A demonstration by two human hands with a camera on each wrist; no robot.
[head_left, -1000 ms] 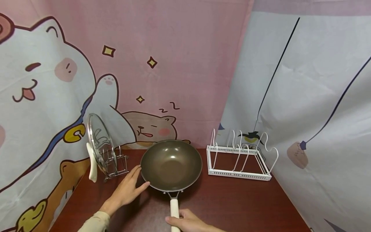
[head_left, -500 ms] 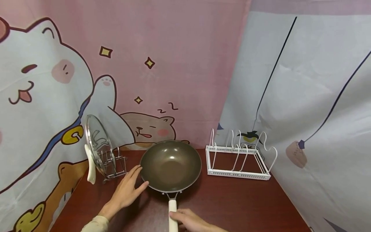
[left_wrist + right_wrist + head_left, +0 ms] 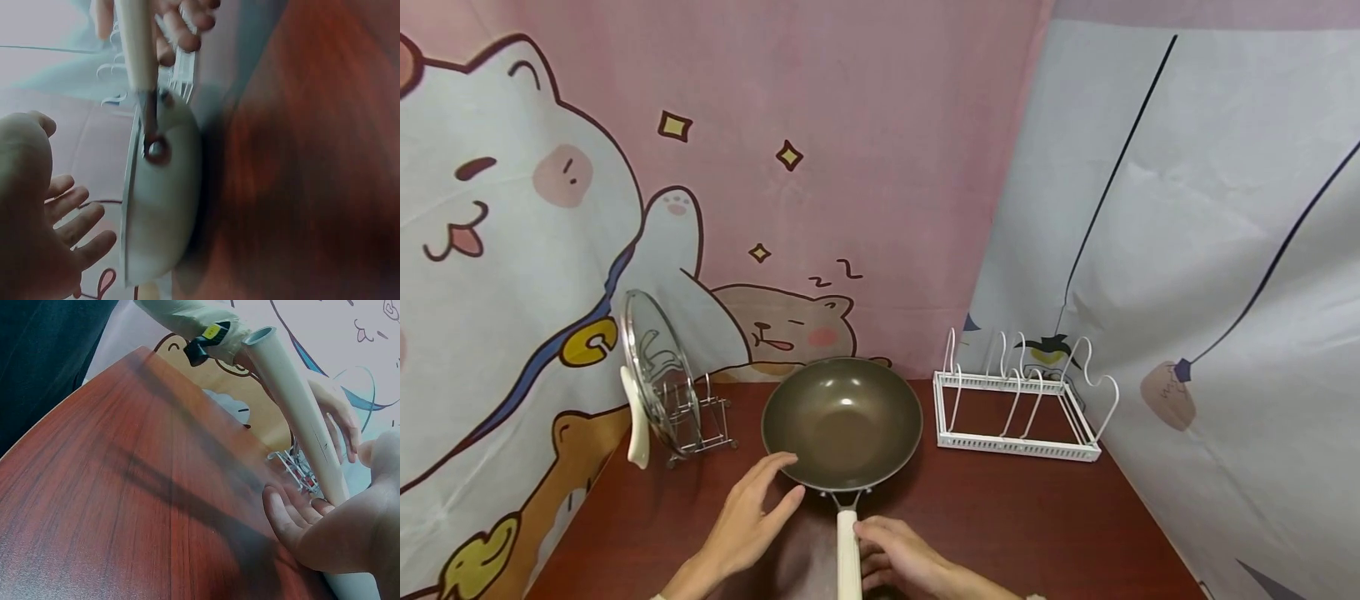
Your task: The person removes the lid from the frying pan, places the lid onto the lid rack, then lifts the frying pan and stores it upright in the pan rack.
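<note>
A deep brown wok with a cream handle sits on the table, its handle toward me. My left hand hovers at the wok's near left side, fingers spread; the left wrist view shows the palm apart from the wok's wall. Beside the handle is my right hand, thumb close to it and fingers loosely bent. From the right wrist view, those fingers lie around the handle without closing on it; whether they touch it I cannot tell.
At the left back, a wire rack holds a glass lid upright, and a cream handle-like piece leans beside it. A white pan rack stands at the right back. Printed cloth hangs behind the table.
My left hand has come off the wok's left rim and moved right and nearer to me. My right hand's fingers have loosened from the handle. The wok stays in place.
</note>
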